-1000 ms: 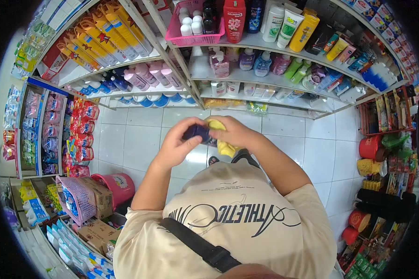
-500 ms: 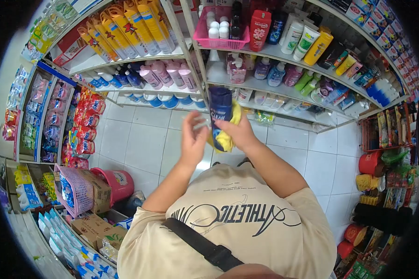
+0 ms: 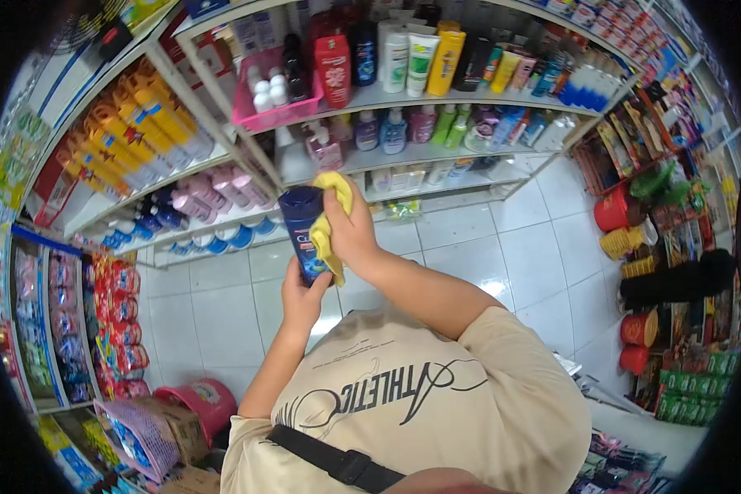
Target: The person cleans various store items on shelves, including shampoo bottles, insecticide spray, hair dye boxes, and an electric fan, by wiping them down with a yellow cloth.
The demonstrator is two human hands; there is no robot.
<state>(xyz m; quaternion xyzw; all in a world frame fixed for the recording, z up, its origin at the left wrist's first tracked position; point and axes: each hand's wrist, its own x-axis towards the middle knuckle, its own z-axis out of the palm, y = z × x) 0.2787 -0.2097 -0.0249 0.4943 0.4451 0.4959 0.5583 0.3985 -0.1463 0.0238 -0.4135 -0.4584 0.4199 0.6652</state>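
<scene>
A dark blue shampoo bottle (image 3: 299, 221) is held in front of me, tilted slightly, its wide dark cap toward the shelves. My left hand (image 3: 303, 296) grips the bottle's lower end. On the bottle's right side, my right hand (image 3: 354, 235) is wrapped round a yellow cloth (image 3: 334, 188) and presses it against the bottle. The cloth hides part of the label. Just beyond the cap, a pink pump bottle (image 3: 323, 148) stands on the middle shelf.
Ahead, a shelf unit (image 3: 370, 100) carries toiletries, with a pink basket (image 3: 280, 114) of roll-ons at its left end. Yellow spray cans (image 3: 140, 119) fill the left shelves. A pink bucket (image 3: 210, 403) and a pink crate (image 3: 140, 436) stand at lower left on the tiled floor (image 3: 469, 247).
My left hand, free before, now grips the bottle's lower end. The right hand has moved the cloth up along the bottle's side. My view has turned to the right.
</scene>
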